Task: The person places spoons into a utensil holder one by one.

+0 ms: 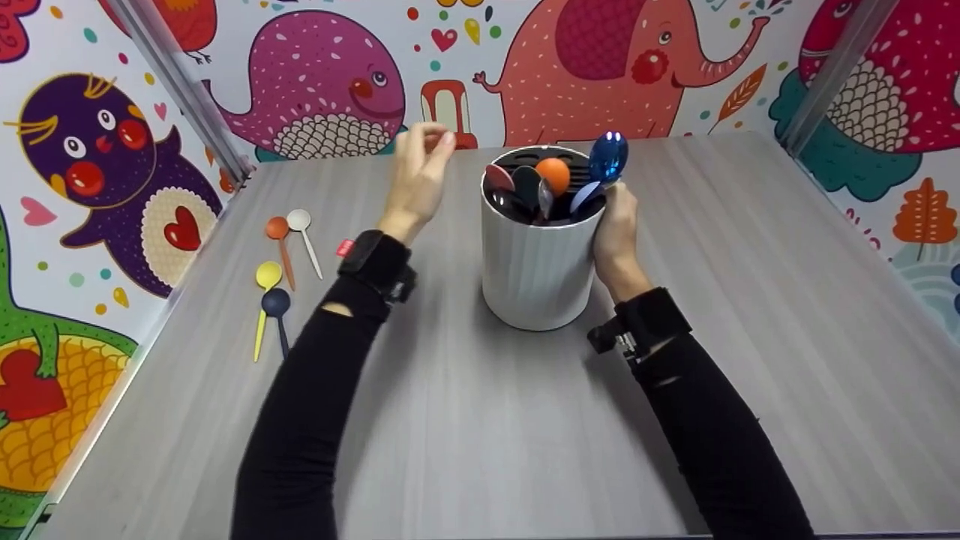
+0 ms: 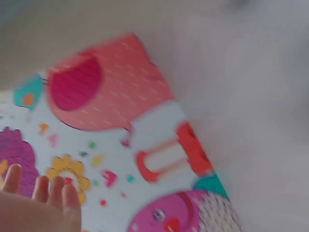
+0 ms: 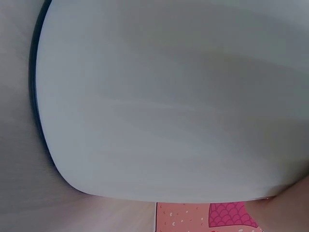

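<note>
A white ribbed utensil holder (image 1: 536, 277) stands upright on the table, its black slotted top filled with several spoons. Among them are an orange spoon (image 1: 553, 176), a dark red one (image 1: 499, 178) and a pale lilac one (image 1: 585, 196). A shiny blue spoon (image 1: 608, 156) sticks up highest, at the right rim. My right hand (image 1: 619, 236) grips the holder's right side near the top, its fingertips hidden behind; the holder's wall (image 3: 159, 106) fills the right wrist view. Left of the holder, my left hand (image 1: 420, 176) is raised above the table, fingers loosely bent, holding nothing.
On the table's left side lie an orange spoon (image 1: 280, 251), a white spoon (image 1: 304, 236), a yellow spoon (image 1: 266, 281) and a dark blue spoon (image 1: 277, 307). Printed panels with cartoon animals (image 1: 322, 82) wall the table at the back and both sides.
</note>
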The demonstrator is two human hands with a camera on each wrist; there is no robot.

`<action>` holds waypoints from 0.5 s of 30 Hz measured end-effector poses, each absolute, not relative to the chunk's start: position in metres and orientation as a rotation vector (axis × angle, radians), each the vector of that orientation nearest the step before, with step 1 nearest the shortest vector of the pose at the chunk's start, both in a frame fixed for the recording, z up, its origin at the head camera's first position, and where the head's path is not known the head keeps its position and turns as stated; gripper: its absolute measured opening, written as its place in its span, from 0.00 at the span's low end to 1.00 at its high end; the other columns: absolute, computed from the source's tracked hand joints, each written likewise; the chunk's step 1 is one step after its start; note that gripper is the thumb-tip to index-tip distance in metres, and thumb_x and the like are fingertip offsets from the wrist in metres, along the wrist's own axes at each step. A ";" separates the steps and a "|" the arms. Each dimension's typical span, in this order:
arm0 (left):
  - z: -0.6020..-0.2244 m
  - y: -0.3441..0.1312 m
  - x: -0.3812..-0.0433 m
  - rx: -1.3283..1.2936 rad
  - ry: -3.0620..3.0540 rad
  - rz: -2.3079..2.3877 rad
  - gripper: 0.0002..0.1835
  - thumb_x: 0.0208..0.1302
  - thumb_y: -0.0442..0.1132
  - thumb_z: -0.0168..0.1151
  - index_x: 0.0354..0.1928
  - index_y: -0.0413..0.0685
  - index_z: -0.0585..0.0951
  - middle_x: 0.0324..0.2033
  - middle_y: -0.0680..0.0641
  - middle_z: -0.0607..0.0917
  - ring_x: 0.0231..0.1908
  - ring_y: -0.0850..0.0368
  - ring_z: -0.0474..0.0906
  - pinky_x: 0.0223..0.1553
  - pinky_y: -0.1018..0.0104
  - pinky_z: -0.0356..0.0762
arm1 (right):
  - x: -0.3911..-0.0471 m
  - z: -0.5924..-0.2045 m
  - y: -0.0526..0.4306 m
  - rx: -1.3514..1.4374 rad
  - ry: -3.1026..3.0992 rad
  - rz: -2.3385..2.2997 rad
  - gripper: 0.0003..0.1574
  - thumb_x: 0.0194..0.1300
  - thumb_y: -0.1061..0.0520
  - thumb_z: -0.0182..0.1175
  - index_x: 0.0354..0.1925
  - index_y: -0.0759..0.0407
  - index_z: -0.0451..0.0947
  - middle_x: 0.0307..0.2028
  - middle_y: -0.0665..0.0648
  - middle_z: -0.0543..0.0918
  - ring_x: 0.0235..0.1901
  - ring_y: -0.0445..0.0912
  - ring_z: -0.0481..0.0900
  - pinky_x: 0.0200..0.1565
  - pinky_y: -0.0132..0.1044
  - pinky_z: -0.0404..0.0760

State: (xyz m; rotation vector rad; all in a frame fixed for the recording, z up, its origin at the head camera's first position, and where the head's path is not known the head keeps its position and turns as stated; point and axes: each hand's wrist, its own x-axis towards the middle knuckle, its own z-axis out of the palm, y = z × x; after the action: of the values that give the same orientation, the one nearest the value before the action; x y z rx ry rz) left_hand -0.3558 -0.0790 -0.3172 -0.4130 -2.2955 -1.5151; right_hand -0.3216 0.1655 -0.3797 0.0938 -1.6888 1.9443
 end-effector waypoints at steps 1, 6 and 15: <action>-0.319 -0.087 -0.357 -0.374 -2.357 -1.462 0.22 0.76 0.49 0.49 0.62 0.43 0.73 0.61 0.41 0.68 0.62 0.51 0.67 0.64 0.59 0.63 | -0.322 -0.380 0.165 0.095 -1.691 1.947 0.23 0.73 0.55 0.39 0.27 0.54 0.76 0.28 0.48 0.79 0.33 0.42 0.75 0.43 0.34 0.72; -0.327 -0.126 -0.364 -0.152 -2.617 -1.266 0.35 0.76 0.64 0.41 0.76 0.54 0.61 0.76 0.41 0.53 0.75 0.44 0.51 0.74 0.40 0.40 | -0.323 -0.381 0.165 0.092 -1.696 1.943 0.22 0.73 0.54 0.39 0.29 0.55 0.76 0.31 0.48 0.79 0.36 0.42 0.75 0.45 0.34 0.71; -0.349 -0.188 -0.363 0.073 -2.862 -1.090 0.45 0.72 0.73 0.30 0.82 0.61 0.36 0.78 0.40 0.26 0.77 0.36 0.26 0.72 0.34 0.22 | -0.321 -0.381 0.168 0.081 -1.680 1.951 0.20 0.72 0.55 0.39 0.28 0.54 0.76 0.29 0.47 0.79 0.35 0.41 0.75 0.44 0.34 0.72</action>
State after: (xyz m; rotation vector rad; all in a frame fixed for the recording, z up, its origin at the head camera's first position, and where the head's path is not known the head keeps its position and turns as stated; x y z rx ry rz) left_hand -0.3630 -0.1877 -0.3492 0.0734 -2.8620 -1.0896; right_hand -0.3213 0.1679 -0.3805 0.0807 -1.6801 1.9512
